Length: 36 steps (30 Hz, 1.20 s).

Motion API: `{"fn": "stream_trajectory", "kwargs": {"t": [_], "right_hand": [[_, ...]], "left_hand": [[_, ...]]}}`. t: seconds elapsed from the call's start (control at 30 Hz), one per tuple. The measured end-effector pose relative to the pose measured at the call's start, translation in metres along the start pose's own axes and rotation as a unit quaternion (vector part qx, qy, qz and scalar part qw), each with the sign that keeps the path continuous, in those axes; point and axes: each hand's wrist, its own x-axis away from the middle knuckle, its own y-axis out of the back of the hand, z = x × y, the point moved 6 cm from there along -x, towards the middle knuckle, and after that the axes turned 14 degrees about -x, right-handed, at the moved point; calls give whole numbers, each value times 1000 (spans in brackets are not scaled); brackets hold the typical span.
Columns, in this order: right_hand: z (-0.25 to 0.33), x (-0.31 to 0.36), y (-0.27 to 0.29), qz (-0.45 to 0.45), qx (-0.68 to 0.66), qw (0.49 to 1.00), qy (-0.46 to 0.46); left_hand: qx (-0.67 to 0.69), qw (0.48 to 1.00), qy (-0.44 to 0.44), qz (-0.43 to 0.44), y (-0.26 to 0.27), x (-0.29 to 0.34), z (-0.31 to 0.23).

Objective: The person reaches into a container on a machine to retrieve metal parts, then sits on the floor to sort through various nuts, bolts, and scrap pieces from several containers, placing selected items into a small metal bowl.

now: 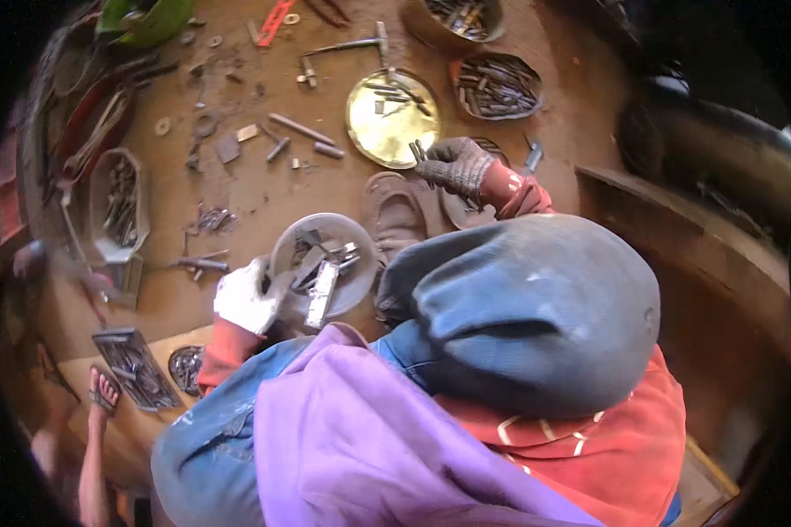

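My right hand (pixel 455 164), in a dark grey knitted glove, pinches a few short dark metal rods (pixel 418 152) at the near right edge of a shiny yellow round plate (pixel 376 136). Several similar rods (pixel 400 95) lie on that plate. My left hand (pixel 248 297), in a white glove, is closed at the left rim of a translucent plastic tub (pixel 353 288); its fingertips are partly hidden. Inside the tub are loose metal pieces, among them a bright silver bar (pixel 322 294) leaning toward me.
Beyond the plate stand a bag of metal rods (pixel 498 85) and a bucket of parts (pixel 459 18). A hammer (pixel 380 44) and loose rods (pixel 301 129) lie on the brown floor. At left are a clear container (pixel 119 206), a black tray (pixel 136 369) and another person's foot (pixel 103 388).
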Motion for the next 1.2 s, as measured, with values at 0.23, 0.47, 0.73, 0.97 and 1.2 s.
{"fn": "stream_trajectory", "kwargs": {"t": [0.23, 0.47, 0.73, 0.97, 1.2], "right_hand": [[-144, 78, 16, -124, -88, 988, -24], [-186, 101, 24, -180, -174, 948, -196], [-144, 72, 40, -149, -73, 986, 9], [61, -5, -29, -38, 234, 933, 272], [110, -57, -103, 42, 420, 880, 218]], "left_hand": [[36, 995, 91, -30, -29, 4, 24], [185, 969, 158, -38, -23, -13, 57], [191, 979, 49, -59, -8, -18, 22], [128, 989, 20, 65, 28, -33, 11], [-66, 960, -146, -230, 87, -96, 10]]}}
